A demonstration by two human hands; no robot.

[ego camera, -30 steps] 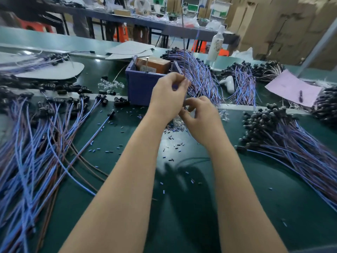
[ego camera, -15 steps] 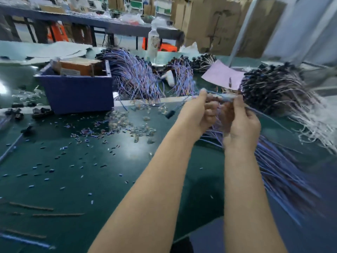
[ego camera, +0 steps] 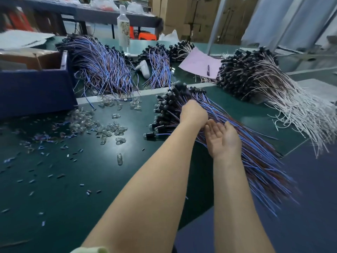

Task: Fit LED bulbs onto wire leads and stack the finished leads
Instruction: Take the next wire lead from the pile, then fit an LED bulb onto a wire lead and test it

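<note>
The left grip (ego camera: 194, 114) lies knuckles-up on the stack of finished leads (ego camera: 255, 152). Its fingers are hidden beneath it, so I cannot tell whether they pinch anything. The right grip (ego camera: 223, 139) is just beside it, palm up, fingers loose and apart, holding nothing.

The stack lies near the right edge of the green counter (ego camera: 91, 189). Its blue and brown wires fan toward the near right corner, and its black holders with clear bulbs bunch at the far end. One single lead (ego camera: 151, 136) lies at the stack's left side.

Loose clear bulbs (ego camera: 109, 128) are scattered mid-counter. At the far left edge a blue bin (ego camera: 34, 92) holds a cardboard box (ego camera: 31, 58). The label on the bottle (ego camera: 123, 31) is too blurred to read.
</note>
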